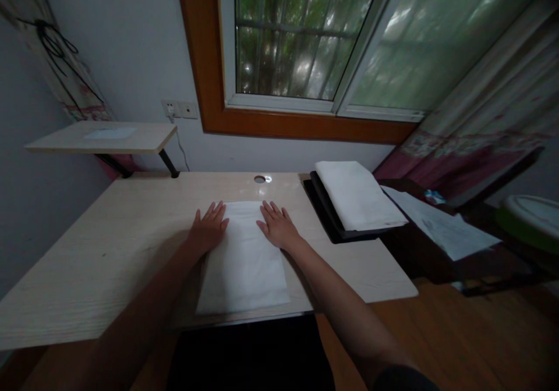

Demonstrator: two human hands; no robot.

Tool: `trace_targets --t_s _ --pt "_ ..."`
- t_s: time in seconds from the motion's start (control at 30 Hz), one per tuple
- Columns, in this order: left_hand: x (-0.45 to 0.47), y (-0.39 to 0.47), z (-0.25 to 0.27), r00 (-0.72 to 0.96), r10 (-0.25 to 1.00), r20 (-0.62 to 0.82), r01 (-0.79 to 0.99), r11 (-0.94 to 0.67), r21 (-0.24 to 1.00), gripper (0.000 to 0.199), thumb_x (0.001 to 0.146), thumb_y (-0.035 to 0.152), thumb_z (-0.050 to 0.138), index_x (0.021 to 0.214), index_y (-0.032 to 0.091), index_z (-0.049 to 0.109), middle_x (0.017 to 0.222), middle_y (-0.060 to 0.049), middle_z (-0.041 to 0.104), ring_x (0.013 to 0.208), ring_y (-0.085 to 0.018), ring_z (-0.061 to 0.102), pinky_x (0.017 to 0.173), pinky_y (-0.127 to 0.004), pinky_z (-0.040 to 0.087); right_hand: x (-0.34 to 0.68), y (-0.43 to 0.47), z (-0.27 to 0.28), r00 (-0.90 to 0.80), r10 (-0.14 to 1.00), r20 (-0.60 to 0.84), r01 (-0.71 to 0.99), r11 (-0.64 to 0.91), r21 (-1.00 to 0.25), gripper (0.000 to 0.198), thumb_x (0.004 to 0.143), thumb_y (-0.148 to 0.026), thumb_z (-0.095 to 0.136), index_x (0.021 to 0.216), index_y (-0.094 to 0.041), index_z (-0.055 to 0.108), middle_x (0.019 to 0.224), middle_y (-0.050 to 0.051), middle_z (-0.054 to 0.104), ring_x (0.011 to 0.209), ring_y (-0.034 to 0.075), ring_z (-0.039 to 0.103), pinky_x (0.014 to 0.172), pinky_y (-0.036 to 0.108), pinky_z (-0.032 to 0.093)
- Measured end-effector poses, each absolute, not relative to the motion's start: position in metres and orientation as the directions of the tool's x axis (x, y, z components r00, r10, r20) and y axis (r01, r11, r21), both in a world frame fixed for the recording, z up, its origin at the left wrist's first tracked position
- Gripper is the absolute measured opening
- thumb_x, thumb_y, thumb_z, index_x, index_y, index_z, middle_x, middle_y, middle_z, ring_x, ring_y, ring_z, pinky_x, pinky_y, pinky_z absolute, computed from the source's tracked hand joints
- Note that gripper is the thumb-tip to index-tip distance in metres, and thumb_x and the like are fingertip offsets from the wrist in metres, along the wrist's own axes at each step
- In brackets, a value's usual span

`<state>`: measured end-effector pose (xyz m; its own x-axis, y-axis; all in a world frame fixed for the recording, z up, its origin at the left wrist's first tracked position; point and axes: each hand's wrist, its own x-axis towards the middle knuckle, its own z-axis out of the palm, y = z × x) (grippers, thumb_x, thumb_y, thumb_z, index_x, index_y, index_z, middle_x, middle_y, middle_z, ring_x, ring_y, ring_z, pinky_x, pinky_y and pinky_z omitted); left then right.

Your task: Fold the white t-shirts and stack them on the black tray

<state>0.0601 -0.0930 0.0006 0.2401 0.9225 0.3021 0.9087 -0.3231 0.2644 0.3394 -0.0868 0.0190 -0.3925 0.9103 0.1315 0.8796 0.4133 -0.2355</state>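
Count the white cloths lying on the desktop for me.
2. One white cloth lies under the left hand and right hand; another white cloth sits on black material at the right of the desktop. More could be hidden beneath.

**White cloth (247,269) on a desk (100,263)**

The cloth, plain white and faintly creased, forms a flat rectangle. Its long sides run away from the viewer; its near edge lies just beside the front edge of the desk, roughly parallel to it.
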Motion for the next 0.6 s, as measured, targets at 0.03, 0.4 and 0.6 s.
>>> trace_targets --t_s 0.03,0.4,0.6 --pt "0.053 -0.093 0.000 0.226 0.930 0.288 0.916 -0.304 0.263 0.052 0.102 0.036 0.038 0.151 0.023 0.046 0.161 -0.014 0.041 0.150 -0.035 0.035 0.120 -0.069 0.011 0.346 -0.087 0.020 -0.376 0.919 0.120 0.887 0.395 -0.240 0.061 0.106 -0.051 0.033 0.159 -0.020 0.035 0.168 0.009 0.025 0.156 0.031 0.021 0.125 0.059 0.017" --pt "0.014 -0.082 -0.002 0.129 0.924 0.359 0.933 -0.236 0.272 0.041 0.096 0.035 0.045 0.125 0.016 0.067 0.134 -0.017 0.063 0.128 -0.032 0.055 0.113 -0.054 0.037 0.368 -0.101 0.025 -0.208 0.948 0.241 0.901 0.281 -0.329 0.049 0.104 -0.037 0.042 0.148 -0.016 0.051 0.156 0.016 0.047 0.146 0.031 0.040 0.122 0.053 0.025" --pt "0.033 -0.063 0.010 0.002 0.947 0.322 0.955 -0.098 0.281 0.035 0.093 0.045 0.054 0.105 0.020 0.075 0.109 -0.012 0.067 0.110 -0.031 0.057 0.105 -0.047 0.042 0.344 -0.106 0.024 -0.273 0.888 0.371 0.853 0.401 -0.333 0.044 0.101 -0.031 0.049 0.141 -0.016 0.056 0.148 0.015 0.056 0.137 0.027 0.049 0.121 0.049 0.031"
